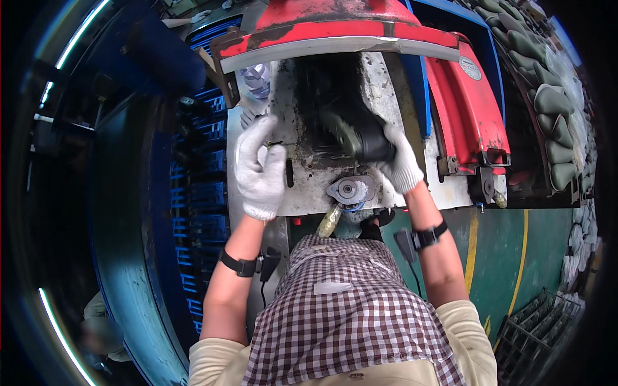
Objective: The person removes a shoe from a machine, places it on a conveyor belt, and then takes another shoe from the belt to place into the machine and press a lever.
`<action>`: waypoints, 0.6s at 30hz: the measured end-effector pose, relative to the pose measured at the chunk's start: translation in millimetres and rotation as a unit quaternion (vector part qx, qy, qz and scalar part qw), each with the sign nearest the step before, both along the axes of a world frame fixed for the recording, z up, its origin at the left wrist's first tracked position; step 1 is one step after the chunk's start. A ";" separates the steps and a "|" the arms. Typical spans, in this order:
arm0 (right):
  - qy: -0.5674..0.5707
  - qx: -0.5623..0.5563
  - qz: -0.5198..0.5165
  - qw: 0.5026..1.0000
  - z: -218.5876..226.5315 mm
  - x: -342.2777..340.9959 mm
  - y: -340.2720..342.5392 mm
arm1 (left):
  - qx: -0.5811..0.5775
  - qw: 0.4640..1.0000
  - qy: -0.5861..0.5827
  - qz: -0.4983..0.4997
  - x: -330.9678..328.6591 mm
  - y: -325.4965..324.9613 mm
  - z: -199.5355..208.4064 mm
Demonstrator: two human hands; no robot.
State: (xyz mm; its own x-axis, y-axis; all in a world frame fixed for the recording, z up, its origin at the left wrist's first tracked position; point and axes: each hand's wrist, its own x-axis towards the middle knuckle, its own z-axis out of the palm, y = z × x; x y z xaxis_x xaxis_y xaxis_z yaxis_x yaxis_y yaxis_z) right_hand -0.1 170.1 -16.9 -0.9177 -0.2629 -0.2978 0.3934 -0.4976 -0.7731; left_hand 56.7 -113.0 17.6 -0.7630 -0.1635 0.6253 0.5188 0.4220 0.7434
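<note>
My right hand [400,157], in a white knit glove, is closed on the near end of a black shoe-shaped piece [376,140]. A pale greenish edge shows along its left side; its far part is blurred and dark. My left hand [262,166], also gloved, is raised to the left over the metal worktop [309,183], thumb and fingers apart. A small dark, yellowish bit [275,143] shows by its fingertips; I cannot tell whether they touch it. Below the black piece, a round metal knob fitting [347,189] sits near the worktop's front edge.
A red machine frame [322,32] arches across the far side. To the right stands a second red machine [465,106]. Several green shoe-shaped forms [553,100] line the far right, above a wire rack [541,334]. Blue racking [199,225] runs along the left.
</note>
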 end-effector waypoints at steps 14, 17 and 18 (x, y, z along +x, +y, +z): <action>-0.112 -0.159 0.089 0.977 -12.0 138.3 -2.6 | 0.568 0.747 -0.331 -0.102 -1.4 19.7 -34.8; -0.294 -0.432 0.033 0.852 -1.5 139.2 -5.6 | 0.548 0.747 -0.363 -0.101 7.1 15.6 -35.4; -0.297 -0.435 0.048 0.848 -1.6 139.4 -5.8 | 0.551 0.752 -0.347 -0.098 6.4 13.7 -38.3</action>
State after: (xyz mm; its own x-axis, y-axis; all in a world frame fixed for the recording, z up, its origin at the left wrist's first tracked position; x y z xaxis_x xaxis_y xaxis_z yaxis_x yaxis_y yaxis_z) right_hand 139.3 164.3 -18.5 -0.6349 -0.6859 -0.3557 0.6563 -0.7217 0.2201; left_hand 63.1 -99.3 -20.7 -0.9206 -0.1320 -0.3675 -0.1839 -0.6837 0.7062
